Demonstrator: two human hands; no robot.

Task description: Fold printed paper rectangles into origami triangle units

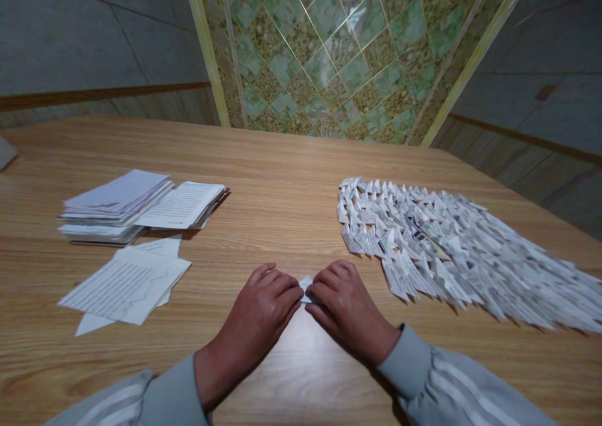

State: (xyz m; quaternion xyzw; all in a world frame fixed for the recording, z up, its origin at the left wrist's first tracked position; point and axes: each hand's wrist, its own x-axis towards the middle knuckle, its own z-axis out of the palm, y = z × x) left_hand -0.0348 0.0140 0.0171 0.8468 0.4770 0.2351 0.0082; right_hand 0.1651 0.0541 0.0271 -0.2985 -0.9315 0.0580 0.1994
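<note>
Between my fingertips is a small folded piece of white paper (305, 283), mostly covered by both hands. My left hand (268, 303) grips its left side, fingers closed together. From the other side my right hand (345, 307) pinches the paper, thumb below and fingers on top. Both hands are close together over the middle of the wooden table. Only the paper's pointed top and a narrow strip in the centre show; the rest of its shape is hidden.
Many small folded paper pieces (437, 244) stand in rows on the table (277, 169) at the right. A stack of papers (117, 194) lies at the left, beside a smaller pile of printed sheets (181, 205). Loose lined sheets (126, 285) lie nearer me. Tiled wall behind.
</note>
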